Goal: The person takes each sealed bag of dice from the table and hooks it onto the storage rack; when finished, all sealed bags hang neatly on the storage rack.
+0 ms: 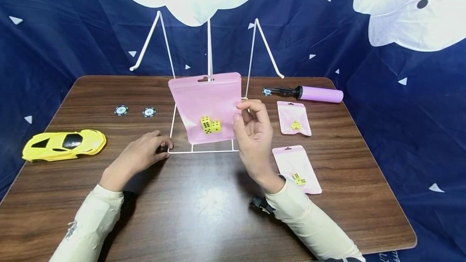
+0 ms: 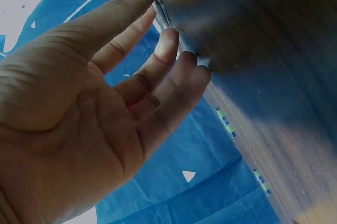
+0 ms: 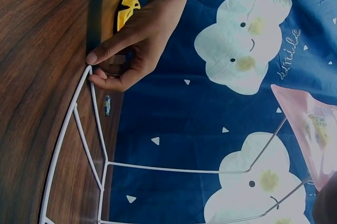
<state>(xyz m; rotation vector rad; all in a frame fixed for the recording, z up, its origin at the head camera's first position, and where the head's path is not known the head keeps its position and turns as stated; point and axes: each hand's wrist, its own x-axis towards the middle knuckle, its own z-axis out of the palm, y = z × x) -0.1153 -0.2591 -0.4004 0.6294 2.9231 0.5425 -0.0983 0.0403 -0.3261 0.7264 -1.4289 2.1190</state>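
In the head view, a pink plastic zip pouch holding yellow dice leans upright on a white wire display stand at the middle of the frame, on a dark wooden table. The right hand is raised just right of the pouch, its fingers curled loosely with their tips at the pouch's right edge; whether they pinch it I cannot tell. The left hand, lower left of centre, pinches the stand's front left corner. Two smaller pink pouches with dice lie at right, a purple hand pump at upper right, a yellow toy car at left, two poker chips above it.

In the left wrist view, the left hand's fingertips touch the table edge; the picture is dim and blurred.

In the right wrist view, the left hand at upper left grips the stand's wire corner; the pouch shows at right edge.
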